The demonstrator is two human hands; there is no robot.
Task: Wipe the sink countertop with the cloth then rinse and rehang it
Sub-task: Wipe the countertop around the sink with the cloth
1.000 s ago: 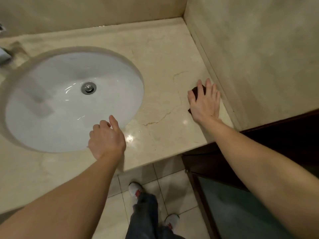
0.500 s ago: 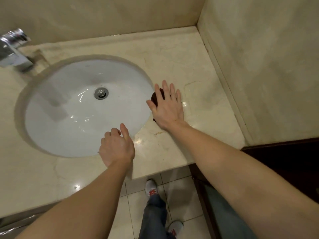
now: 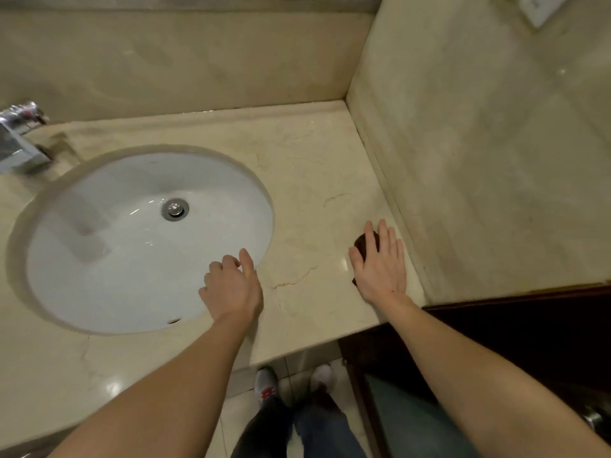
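Note:
A dark brown cloth (image 3: 363, 243) lies on the beige marble countertop (image 3: 307, 166) near the right wall. My right hand (image 3: 380, 266) presses flat on top of it, fingers spread, so only the cloth's left and far edge shows. My left hand (image 3: 231, 289) rests on the counter at the sink's front right rim, fingers loosely curled over the edge, holding nothing. The white oval sink (image 3: 109, 259) with a chrome drain (image 3: 175, 209) fills the left of the view.
A chrome faucet (image 3: 18, 140) juts in at the far left. Marble walls close the counter at the back and right. A dark wooden door frame (image 3: 515, 322) stands right of the counter's front corner. My shoes stand on the tiled floor (image 3: 238, 411) below.
My right hand has slid the cloth from beside the sink rim back to the right, near the wall. The left hand has stayed at the sink's rim.

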